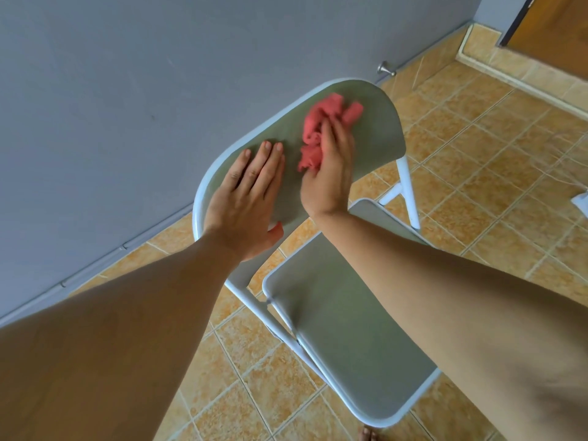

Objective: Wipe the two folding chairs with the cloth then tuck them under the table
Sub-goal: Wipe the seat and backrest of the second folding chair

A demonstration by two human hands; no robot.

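chair [334, 329] unfolded by wall, backrest [378, 135] mid-wipe | right hand [327, 173] bunches cloth [318, 128] on it; left hand [245, 198] flat, steadying | we judge: seat, second chair, tucking remain; table unseen

left hand [246, 198] flat, right hand [327, 176] curled

A chair [321, 300] stands on the floor [477, 160] mid-scene, its backrest [378, 138] at the far end, near the wall [127, 90] on the left, and its seat [356, 370] nearer, to the right. The left hand [248, 198] lies flat on the backrest's left part, and just right of it the right hand [327, 176] holds the cloth [318, 122] against it. A doorstop [386, 69] juts from the wall beyond the backrest, and a door [553, 20] stands far right.
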